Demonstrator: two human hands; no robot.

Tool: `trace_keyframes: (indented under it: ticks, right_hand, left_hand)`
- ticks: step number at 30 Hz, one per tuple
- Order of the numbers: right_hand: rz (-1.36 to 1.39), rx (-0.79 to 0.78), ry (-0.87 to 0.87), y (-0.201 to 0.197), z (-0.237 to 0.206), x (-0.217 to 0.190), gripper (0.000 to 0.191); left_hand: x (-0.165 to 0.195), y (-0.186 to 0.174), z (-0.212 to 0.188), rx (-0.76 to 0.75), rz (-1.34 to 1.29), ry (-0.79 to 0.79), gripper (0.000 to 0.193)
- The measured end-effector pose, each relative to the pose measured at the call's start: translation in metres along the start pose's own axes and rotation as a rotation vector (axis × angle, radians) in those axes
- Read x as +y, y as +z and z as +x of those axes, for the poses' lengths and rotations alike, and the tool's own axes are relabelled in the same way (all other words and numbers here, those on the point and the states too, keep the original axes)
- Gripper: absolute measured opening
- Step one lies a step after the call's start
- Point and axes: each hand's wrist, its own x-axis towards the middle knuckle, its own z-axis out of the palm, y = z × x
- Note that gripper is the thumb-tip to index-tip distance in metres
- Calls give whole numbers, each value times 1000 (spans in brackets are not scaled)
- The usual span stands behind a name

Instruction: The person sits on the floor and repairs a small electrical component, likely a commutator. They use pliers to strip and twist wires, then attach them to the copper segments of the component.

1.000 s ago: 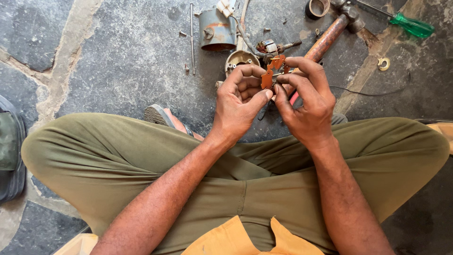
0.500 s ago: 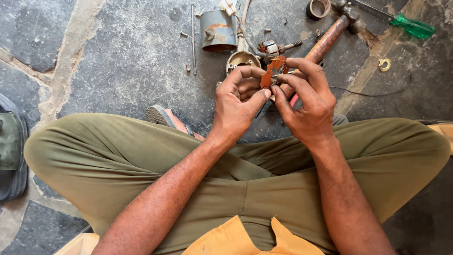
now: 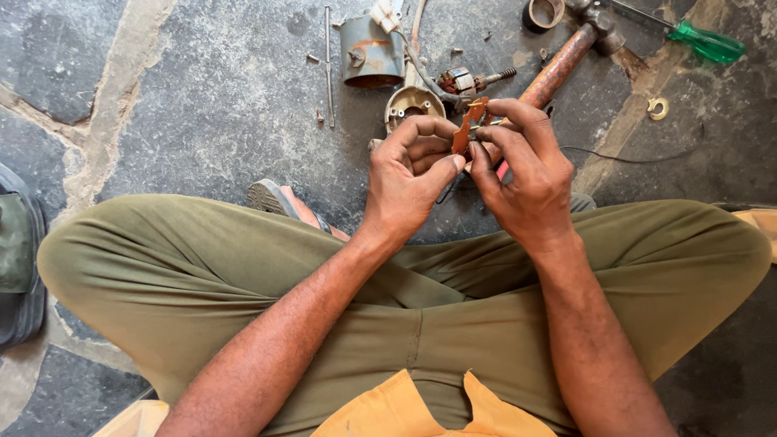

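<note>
at the far left edge a dark shoe (image 3: 16, 259) lies on the stone floor (image 3: 202, 89), just beside the person's left knee. the legs are crossed in olive trousers (image 3: 162, 275); a sandal (image 3: 279, 202) shows at the upper edge of the left thigh.

further right on the floor, a thin metal rod (image 3: 328, 61) lies nearly upright in the view, with small screws close to it. right of it stands a grey metal can (image 3: 371, 53) with a rusty rim, and below that a round metal cap (image 3: 413, 105). a small motor core (image 3: 460, 79) with copper winding lies just beside the cap.

the left hand (image 3: 409, 174) is raised above the lap, fingers curled, thumb and forefinger pinching the lower part of a small orange-brown metal piece (image 3: 464, 129). the piece is held in the air between both hands, above the floor and in front of the cap. the right hand (image 3: 530, 174) faces the left, its thumb and forefinger pinching the same piece from the right side; the thumbs of both hands nearly touch.

behind the right hand lies a hammer (image 3: 566, 57) with a rusty handle, its head pointing up-right. a ring of tape (image 3: 542, 12) sits at the top edge. a thin black wire (image 3: 631, 158) runs across the floor. further right lie a small brass ring (image 3: 658, 107) and a green-handled screwdriver (image 3: 704, 40).
</note>
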Motion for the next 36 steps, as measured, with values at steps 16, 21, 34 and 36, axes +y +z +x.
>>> trace_keyframes:
  ticks: [16,21,34,36]
  right_hand:
    - [48,19,4,2,-1,3,21]
    - [160,20,34,1,-1,1,22]
    - [194,-19,99,-5,0,4,17]
    - [181,-19,81,-6,0,4,17]
  left_hand:
    - [-4,-2,2,-10,-49,23,28]
    - [-3,-3,3,7,-122,-36,28]
    - [-7,-5,2,-21,-37,11,28]
    - [-8,-5,4,-17,-54,3,28]
